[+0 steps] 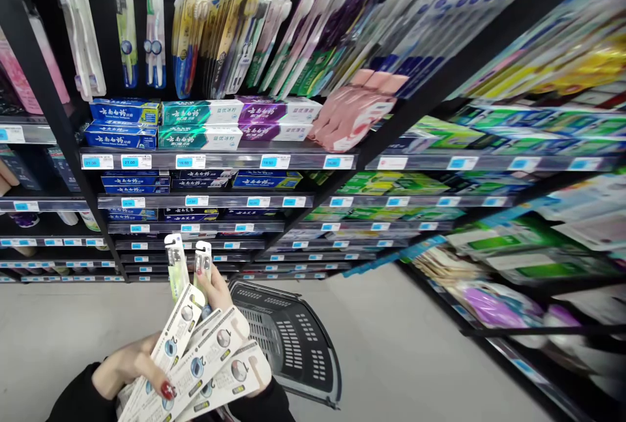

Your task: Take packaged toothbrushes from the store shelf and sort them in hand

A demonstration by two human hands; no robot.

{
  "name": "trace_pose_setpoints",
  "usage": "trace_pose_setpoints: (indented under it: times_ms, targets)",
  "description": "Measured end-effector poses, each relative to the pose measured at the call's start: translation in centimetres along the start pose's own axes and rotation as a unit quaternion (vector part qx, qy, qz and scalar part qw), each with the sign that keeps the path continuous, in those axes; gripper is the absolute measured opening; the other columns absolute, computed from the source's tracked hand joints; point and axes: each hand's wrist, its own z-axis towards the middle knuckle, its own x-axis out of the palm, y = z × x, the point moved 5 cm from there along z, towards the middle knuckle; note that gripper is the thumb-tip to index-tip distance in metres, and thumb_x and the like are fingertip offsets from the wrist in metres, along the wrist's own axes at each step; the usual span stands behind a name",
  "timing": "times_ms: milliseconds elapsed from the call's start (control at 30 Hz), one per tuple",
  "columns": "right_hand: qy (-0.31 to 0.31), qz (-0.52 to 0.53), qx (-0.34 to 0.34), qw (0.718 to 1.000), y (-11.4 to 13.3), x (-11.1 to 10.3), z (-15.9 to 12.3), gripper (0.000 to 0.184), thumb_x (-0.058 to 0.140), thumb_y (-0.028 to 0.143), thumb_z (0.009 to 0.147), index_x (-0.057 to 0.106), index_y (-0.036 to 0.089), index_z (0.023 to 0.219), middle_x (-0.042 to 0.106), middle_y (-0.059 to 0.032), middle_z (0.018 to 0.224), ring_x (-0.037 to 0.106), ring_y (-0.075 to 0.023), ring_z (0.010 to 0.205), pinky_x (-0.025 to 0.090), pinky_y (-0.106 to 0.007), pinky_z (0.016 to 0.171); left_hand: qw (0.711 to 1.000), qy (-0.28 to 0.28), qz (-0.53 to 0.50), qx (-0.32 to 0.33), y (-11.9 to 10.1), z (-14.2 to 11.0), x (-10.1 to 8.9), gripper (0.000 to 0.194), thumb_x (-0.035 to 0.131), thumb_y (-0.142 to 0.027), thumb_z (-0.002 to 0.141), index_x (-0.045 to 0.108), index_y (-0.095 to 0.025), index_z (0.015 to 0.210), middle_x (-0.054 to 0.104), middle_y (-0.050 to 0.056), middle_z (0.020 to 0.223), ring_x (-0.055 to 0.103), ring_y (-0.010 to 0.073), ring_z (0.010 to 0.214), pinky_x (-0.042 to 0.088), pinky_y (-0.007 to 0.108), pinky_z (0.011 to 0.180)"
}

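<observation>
Just now, white packs fan out in left hand, long axes slanting up rightward toward shelf. Right hand lies nearer shelf, beyond fan, gripping clear-fronted toothbrush pack, nearly upright; basket to right.

You have open floor to the right of the black shopping basket, whose rim bars the way low down. Along the upper shelf's front edge, toothpaste boxes block you from the left corner past the middle, then pink pouches. Above, you have gaps only between the leftmost toothbrush packs.
</observation>
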Motion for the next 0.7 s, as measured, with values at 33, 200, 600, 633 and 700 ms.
trace_pose_setpoints:
  times_ms: [33,200,600,633,700]
  targets:
    - [0.008,0.004,0.006,1.000,-0.3,0.4,-0.2,0.047,0.067,0.055,0.059,0.053,0.021,0.088,0.059,-0.0030,0.082,0.052,-0.0154,0.062,0.042,-0.029,0.058,1.000,-0.005,0.011,-0.005,0.1,0.0,-0.2,0.069,0.068,-0.003,0.050,0.054,-0.015,0.117,0.064,0.013,0.101,0.063,0.0320,0.080,0.051,0.034,0.059]
    - [0.079,0.010,0.024,0.997,-1.3,2.5,-1.0,0.033,0.064,0.047,0.067,0.051,0.024,0.087,0.056,-0.0009,0.080,0.047,-0.0115,0.054,0.038,-0.026,0.050,0.999,-0.003,0.051,0.003,0.4,0.1,-1.2,0.064,0.073,-0.006,0.047,0.060,-0.012,0.109,0.066,0.010,0.097,0.058,0.0331,0.092,0.049,0.035,0.071]
    - [0.164,0.014,0.075,0.983,-1.0,1.9,-0.7,0.027,0.057,0.048,0.074,0.057,0.023,0.086,0.055,-0.0033,0.082,0.051,-0.0170,0.071,0.041,-0.030,0.063,0.997,0.022,-0.053,0.057,-0.1,-0.2,-1.1,0.066,0.067,-0.007,0.052,0.053,-0.012,0.116,0.067,0.013,0.092,0.064,0.0300,0.069,0.052,0.035,0.055]
    - [0.147,0.015,0.065,0.987,-0.7,1.1,-0.7,0.029,0.056,0.048,0.075,0.057,0.023,0.089,0.055,-0.0041,0.087,0.051,-0.0178,0.073,0.041,-0.031,0.064,0.995,0.021,-0.066,0.071,-0.1,-0.4,-1.3,0.064,0.066,-0.007,0.053,0.053,-0.012,0.116,0.067,0.013,0.089,0.064,0.0296,0.067,0.052,0.034,0.053]
    - [0.089,0.021,0.016,0.996,0.0,-0.7,-1.1,0.030,0.060,0.044,0.072,0.057,0.024,0.094,0.055,-0.0033,0.088,0.051,-0.0171,0.072,0.040,-0.029,0.064,0.993,0.008,-0.072,0.098,-0.4,-0.7,-1.8,0.060,0.065,-0.007,0.054,0.055,-0.010,0.114,0.068,0.014,0.086,0.065,0.0292,0.068,0.053,0.035,0.055]
